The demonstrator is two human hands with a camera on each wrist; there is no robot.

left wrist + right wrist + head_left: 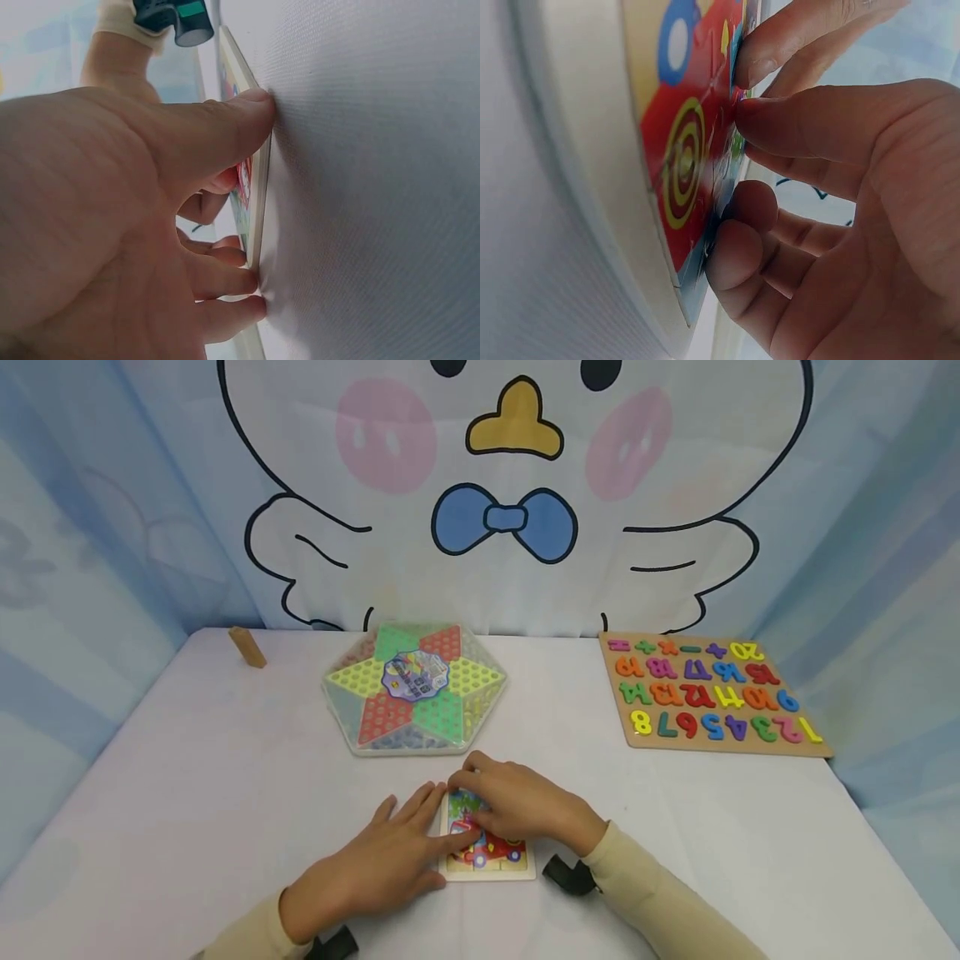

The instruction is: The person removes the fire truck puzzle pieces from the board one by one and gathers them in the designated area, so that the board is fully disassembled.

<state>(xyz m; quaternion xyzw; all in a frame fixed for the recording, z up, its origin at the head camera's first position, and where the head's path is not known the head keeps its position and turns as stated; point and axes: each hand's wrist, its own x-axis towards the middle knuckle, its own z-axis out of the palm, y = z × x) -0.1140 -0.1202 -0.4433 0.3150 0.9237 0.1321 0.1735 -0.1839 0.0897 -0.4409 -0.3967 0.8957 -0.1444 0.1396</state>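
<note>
A small jigsaw puzzle (489, 870) with a red vehicle picture and a pale frame lies flat on the white table. My left hand (378, 864) is at its left side, index finger stretched over the picture. In the left wrist view the thumb (240, 124) touches the frame's edge, with other fingertips along the same side. My right hand (525, 797) covers the puzzle's upper right part. Its thumb and bent fingers (735, 255) rest spread on the picture in the right wrist view, where no loose piece shows between them. Part of the picture is hidden under this hand.
Behind the puzzle lies a hexagonal Chinese checkers set (416, 693) in clear packaging. A wooden board with colourful numbers (712, 693) is at the back right, and a small wooden block (247, 647) at the back left. A cartoon curtain (510, 585) hangs behind the table.
</note>
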